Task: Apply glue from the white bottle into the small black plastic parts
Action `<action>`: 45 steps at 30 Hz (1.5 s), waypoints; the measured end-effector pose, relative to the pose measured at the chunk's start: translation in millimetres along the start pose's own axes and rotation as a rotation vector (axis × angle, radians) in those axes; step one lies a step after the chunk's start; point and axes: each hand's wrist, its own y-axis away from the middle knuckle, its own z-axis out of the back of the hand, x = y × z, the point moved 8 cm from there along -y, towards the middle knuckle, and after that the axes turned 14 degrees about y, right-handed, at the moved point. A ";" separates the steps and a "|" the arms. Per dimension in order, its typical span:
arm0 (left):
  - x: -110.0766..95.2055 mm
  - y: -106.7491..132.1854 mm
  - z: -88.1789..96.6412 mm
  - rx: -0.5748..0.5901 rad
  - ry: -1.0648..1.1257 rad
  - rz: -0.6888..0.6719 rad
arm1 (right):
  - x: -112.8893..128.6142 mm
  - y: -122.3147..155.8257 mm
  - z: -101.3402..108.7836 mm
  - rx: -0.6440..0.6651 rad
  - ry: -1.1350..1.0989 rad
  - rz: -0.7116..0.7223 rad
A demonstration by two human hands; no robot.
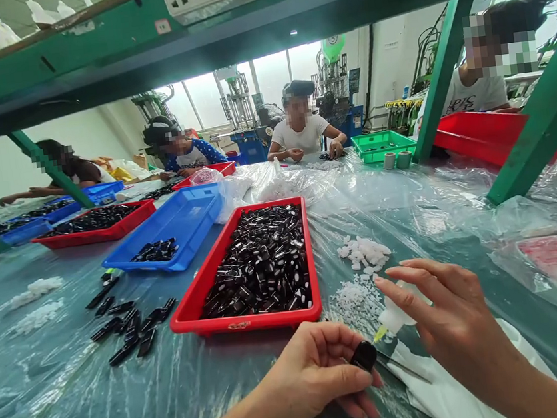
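My left hand [322, 372] is closed around a small black plastic part [364, 356], pinched between thumb and fingers near the table's front edge. My right hand [446, 314] grips a small white squeeze bottle [395, 316] with a yellowish tip pointing down and left at the black part. The red tray [244, 321] just beyond my left hand is full of black parts with white dots. Small white bits [364, 253] lie in two heaps to the tray's right.
A blue tray [193, 212] holds a few black parts; several loose ones [130, 323] lie at left. More red, blue and green trays stand farther back, where several people sit. Green frame posts [536, 132] rise at right. White cloth [445, 391] lies under my right hand.
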 end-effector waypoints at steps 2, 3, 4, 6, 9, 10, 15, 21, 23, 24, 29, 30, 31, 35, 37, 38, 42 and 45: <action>1.7 -0.4 0.2 0.003 0.010 0.014 | 2.8 -0.2 2.1 0.002 -0.010 0.009; 2.1 -0.6 -0.1 0.006 0.010 0.021 | 3.7 -0.2 3.2 0.001 -0.014 0.009; 2.0 -0.7 -0.7 0.011 0.011 0.026 | 4.5 -0.3 4.6 -0.003 -0.016 0.007; 1.1 -0.7 -1.7 0.019 0.019 0.029 | 5.9 -0.8 7.0 -0.008 -0.013 0.005; -0.8 -0.6 -1.8 0.026 0.035 0.027 | 5.9 -0.8 10.6 -0.021 0.002 -0.006; -0.8 -0.7 -1.5 0.028 0.040 0.028 | 5.5 -0.5 11.2 -0.022 0.010 -0.008; 1.9 -1.4 -2.0 0.068 0.055 0.051 | 5.8 3.2 11.0 -0.008 0.041 0.036; 4.1 -3.2 0.4 0.061 0.083 0.075 | 8.5 4.4 14.5 0.010 0.059 0.070; 4.9 -3.5 0.7 0.069 0.084 0.080 | 9.8 4.4 16.1 0.011 0.063 0.082; 5.4 -3.4 0.8 0.075 0.084 0.081 | 10.6 4.5 16.9 0.007 0.064 0.091; 6.3 -1.2 -0.2 0.108 0.081 0.090 | 9.5 4.0 18.8 -0.002 0.038 0.085; 6.0 -0.6 -1.1 0.116 0.080 0.090 | 9.4 4.0 18.6 0.001 0.033 0.087; 5.7 -0.1 -2.0 0.122 0.078 0.090 | 9.3 4.2 18.7 -0.001 0.029 0.089; 5.6 0.8 -3.7 0.131 0.079 0.098 | 8.7 5.0 18.1 -0.006 0.011 0.076; 6.3 0.4 -3.1 0.133 0.084 0.101 | 7.3 4.7 19.0 -0.026 -0.015 0.038; 6.7 0.1 -2.7 0.136 0.087 0.102 | 6.7 4.5 19.9 -0.039 -0.029 0.017; 7.2 -0.6 -1.2 0.141 0.087 0.099 | 6.6 3.5 21.4 -0.058 -0.059 -0.024; 6.8 -0.2 -2.0 0.148 0.080 0.099 | 7.2 3.5 21.5 -0.053 -0.060 -0.013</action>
